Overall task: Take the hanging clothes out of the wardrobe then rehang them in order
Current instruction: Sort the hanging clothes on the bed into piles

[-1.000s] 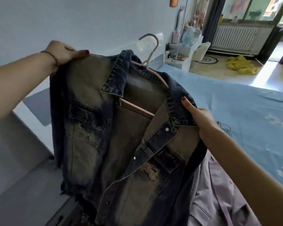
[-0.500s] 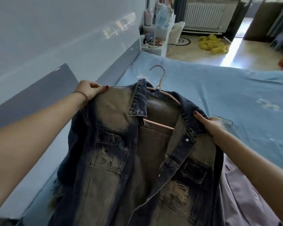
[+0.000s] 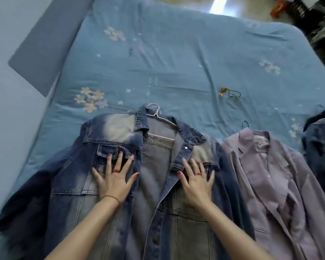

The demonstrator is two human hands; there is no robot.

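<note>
I am looking down at a bed (image 3: 176,53) that is wearing a blue sheet printed with pale flowers, and its cloth is creasing in long folds beyond my fingertips. A denim jacket (image 3: 158,184) is lying flat on it, front up and unbuttoned, with its hanger (image 3: 156,113) poking out past the collar, away from me. My left hand (image 3: 114,177) is pressing on the jacket's left chest pocket, fingers straight and spread apart, gripping nothing. My right hand (image 3: 195,181) is pressing on the other front panel the same way, fingers fanned and flat. Just to the right of my right hand a lilac jacket (image 3: 270,175) is lying on its own hanger, its edge touching the denim sleeve. Further right, at the frame edge, a dark garment (image 3: 319,143) is lying partly out of view. Beyond my right hand a small gold thing on a dark cord (image 3: 227,92) is resting on the sheet. To the left of my left hand a padded headboard (image 3: 41,53) in grey-blue panels is running along the bed. Beyond the far edge a strip of sunlit floor (image 3: 219,6) is showing.
</note>
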